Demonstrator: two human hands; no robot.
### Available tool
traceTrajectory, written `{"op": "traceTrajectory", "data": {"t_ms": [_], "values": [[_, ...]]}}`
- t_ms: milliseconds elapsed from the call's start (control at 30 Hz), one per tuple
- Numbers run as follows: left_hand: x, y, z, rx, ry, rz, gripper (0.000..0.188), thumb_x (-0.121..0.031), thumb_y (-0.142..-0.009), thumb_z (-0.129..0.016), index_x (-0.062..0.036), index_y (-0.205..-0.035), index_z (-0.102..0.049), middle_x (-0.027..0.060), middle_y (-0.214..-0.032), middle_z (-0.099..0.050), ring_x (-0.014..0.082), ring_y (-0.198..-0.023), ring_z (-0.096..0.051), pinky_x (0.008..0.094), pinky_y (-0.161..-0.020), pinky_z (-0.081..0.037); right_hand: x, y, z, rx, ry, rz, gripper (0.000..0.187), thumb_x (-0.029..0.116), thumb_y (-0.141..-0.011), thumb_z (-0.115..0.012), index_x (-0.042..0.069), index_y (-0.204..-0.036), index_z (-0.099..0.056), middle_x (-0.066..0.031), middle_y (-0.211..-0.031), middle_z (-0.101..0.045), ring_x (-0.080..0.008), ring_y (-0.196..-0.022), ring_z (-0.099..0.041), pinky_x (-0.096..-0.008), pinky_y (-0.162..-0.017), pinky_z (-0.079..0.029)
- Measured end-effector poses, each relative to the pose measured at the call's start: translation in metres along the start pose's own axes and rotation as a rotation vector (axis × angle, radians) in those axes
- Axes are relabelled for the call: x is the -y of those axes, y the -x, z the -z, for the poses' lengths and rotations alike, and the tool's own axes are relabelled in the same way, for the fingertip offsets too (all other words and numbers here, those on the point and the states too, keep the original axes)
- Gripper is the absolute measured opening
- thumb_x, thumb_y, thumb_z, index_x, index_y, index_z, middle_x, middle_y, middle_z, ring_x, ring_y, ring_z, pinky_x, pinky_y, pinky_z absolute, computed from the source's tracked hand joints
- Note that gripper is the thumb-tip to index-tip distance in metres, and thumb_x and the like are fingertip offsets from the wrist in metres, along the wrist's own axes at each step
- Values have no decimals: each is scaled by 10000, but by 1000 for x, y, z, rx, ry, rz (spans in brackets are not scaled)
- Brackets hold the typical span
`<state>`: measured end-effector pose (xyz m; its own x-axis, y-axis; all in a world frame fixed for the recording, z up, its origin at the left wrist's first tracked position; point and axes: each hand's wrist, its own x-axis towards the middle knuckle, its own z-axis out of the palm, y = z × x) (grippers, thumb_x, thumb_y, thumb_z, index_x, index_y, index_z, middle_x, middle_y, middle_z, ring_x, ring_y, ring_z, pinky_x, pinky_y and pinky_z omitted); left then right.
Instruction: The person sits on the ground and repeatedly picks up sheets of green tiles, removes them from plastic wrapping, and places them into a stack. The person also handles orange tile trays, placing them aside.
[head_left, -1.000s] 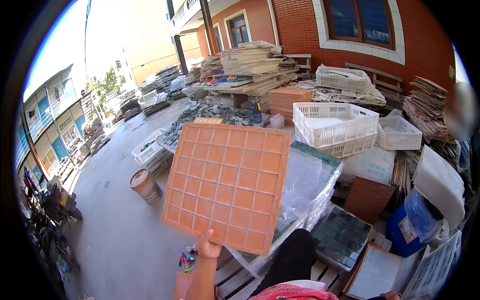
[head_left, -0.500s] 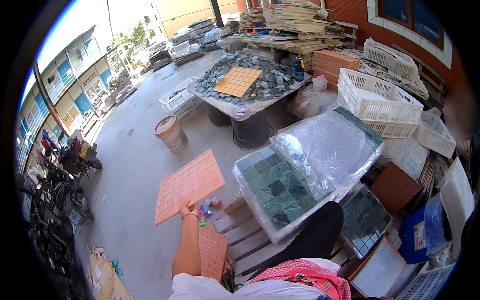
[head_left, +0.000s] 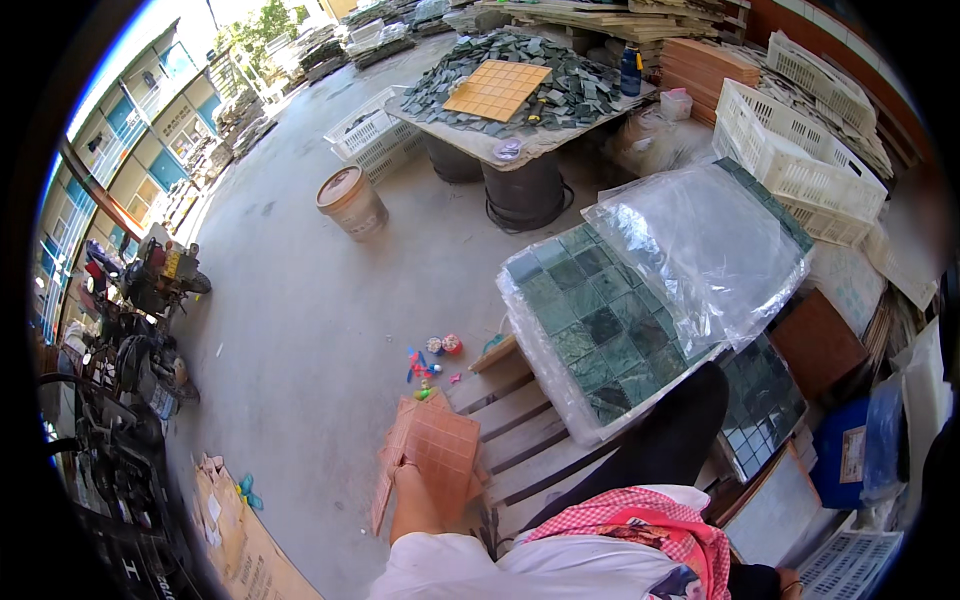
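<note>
Orange tray point(head_left: 382, 492) lowered from mid-air to the stack, left hand point(head_left: 403, 466) down with it

Half a second ago it was held out over the floor; now it leans low beside the stack of similar trays point(head_left: 446, 440). Leftmost are the parked motorbikes point(head_left: 150, 270), then a flat piece of cardboard point(head_left: 245, 545) on the ground. Right of that comes the tray, tipped on a slant along the stack's left side. Its visible face is a narrow strip, the longer way running roughly away from the person.

Touching or just beside that strip is the left hand, much the nearer of the two, at the end of a forearm reaching forward. Little shows past the wrist band, so I cannot tell how far the fingers are open or whether they grip the tray. Small toys point(head_left: 424, 365) lie just beyond the stack, and slats of a wooden pallet point(head_left: 520, 425) run to its right, toward the green tiles point(head_left: 600, 320) partly under clear plastic point(head_left: 715, 250).

Far right, low at the edge, the right hand point(head_left: 790, 582) is well apart from the tray, near a white crate point(head_left: 850, 565); its finger opening cannot be made out, nor any hold.
</note>
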<state>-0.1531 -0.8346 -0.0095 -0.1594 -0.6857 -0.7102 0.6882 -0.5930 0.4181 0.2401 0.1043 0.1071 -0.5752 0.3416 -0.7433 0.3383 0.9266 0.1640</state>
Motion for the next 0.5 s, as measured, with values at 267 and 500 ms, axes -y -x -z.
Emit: {"op": "traceTrajectory", "data": {"t_ms": [267, 500], "values": [[45, 50, 24, -98, -247, 174, 446, -341, -826, -403, -129, -1219, -399, 100, -1228, -421, 257, -1100, -433, 433, -877, -395, 15, 19, 1, -126, 188, 6, 206, 192, -770, -429, 129, -790, -624, -108, -805, -621, -262, -761, -606, -390, -644, -470], [145, 131, -144, 679, -1011, -174, 394, -206, -845, -417, -14, -1182, -353, 121, -1076, -516, 218, -907, -547, 324, -724, -456, 35, 29, 1, -77, 68, -54, 249, 256, -793, -402, 136, -834, -615, -136, -839, -609, -296, -777, -596, -402, -690, -473]]}}
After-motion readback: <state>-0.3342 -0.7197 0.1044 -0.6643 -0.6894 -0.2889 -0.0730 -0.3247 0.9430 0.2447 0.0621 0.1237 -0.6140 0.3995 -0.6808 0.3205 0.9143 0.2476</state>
